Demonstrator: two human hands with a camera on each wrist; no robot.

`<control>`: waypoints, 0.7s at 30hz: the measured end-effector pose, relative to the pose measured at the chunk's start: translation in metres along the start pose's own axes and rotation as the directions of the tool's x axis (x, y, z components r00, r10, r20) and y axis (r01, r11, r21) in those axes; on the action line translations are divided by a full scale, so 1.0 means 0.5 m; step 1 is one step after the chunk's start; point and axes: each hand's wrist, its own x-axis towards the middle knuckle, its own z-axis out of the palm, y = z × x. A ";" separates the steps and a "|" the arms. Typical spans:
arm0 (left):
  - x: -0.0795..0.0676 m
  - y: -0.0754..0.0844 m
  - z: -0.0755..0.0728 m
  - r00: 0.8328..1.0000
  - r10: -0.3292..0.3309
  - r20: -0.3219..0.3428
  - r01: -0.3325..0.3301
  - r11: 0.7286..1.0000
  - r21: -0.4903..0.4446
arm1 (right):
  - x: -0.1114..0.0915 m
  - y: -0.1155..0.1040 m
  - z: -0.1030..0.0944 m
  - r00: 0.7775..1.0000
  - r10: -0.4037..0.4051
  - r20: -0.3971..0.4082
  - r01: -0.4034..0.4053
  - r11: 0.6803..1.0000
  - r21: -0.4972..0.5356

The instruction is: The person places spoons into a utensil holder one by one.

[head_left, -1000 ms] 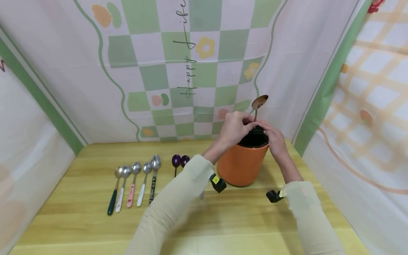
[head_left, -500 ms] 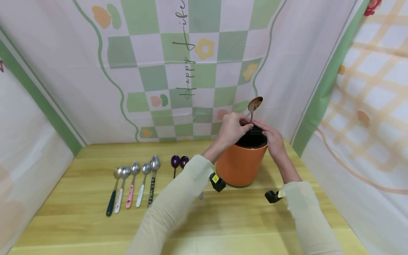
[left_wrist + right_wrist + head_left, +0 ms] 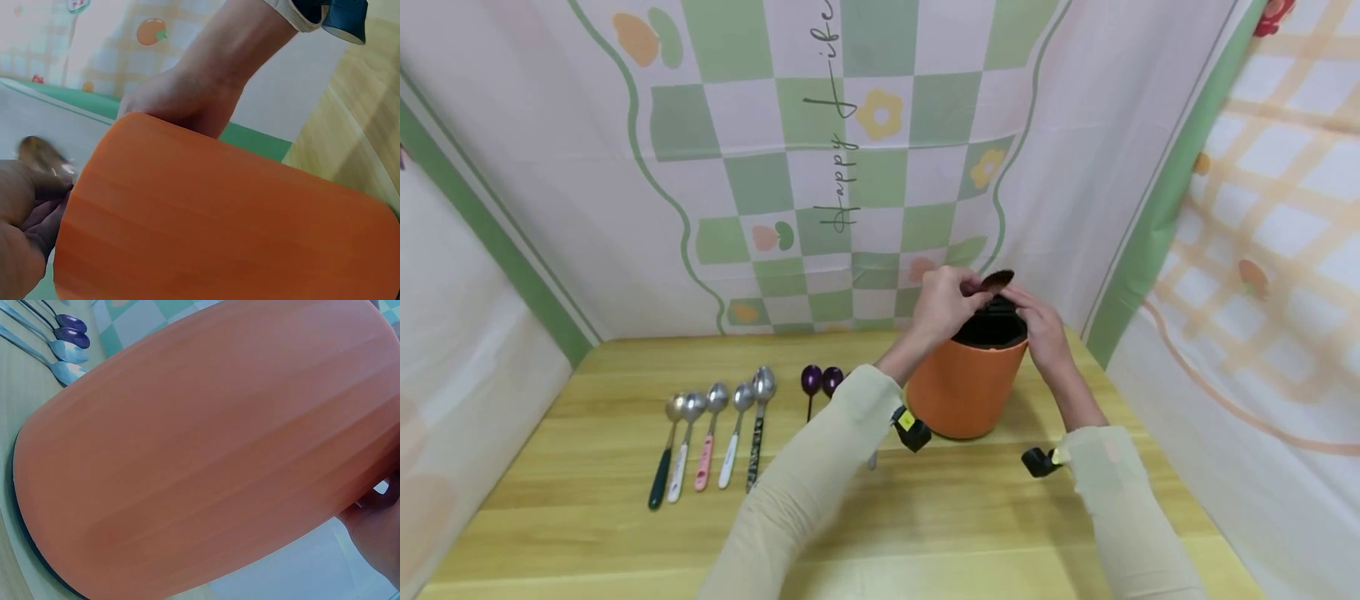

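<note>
At the far rim of an orange bucket with a black inside, my left hand pinches a brownish metal spoon. The spoon's bowl sits just above the fingertips; its handle is hidden behind the hand and rim. In the left wrist view the spoon is blurred beside the thumb and fingers. My right hand holds the bucket's right rim, fingers lying along the back edge close to the spoon. Part of that hand shows at the right edge of the right wrist view.
Left on the wooden table lie several spoons in a row, including a pink-handled spoon and a black-patterned one. Two purple spoons lie partly under my left sleeve. Silver spoons lie near the bucket. Patterned cloth encloses the table.
The spoon's bowl has come down from well above the rim to just over my left fingertips, its handle going lower. Both hands stay nearly in place at the bucket.
</note>
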 end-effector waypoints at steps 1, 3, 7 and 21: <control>-0.001 0.000 0.000 1.000 -0.005 0.005 0.005 1.000 0.006 | 0.000 0.000 0.000 1.000 0.008 0.002 -0.008 1.000 0.003; -0.003 -0.001 -0.002 1.000 -0.003 0.017 0.002 1.000 0.026 | 0.001 -0.001 0.001 1.000 0.021 0.004 -0.021 1.000 0.003; -0.009 -0.002 -0.016 0.999 0.036 0.014 -0.037 0.996 0.076 | 0.003 -0.001 0.002 1.000 0.022 0.013 -0.022 1.000 0.003; -0.061 -0.044 -0.109 0.991 0.110 -0.072 -0.102 0.990 0.097 | 0.007 0.003 0.004 1.000 -0.018 -0.008 0.018 0.999 -0.047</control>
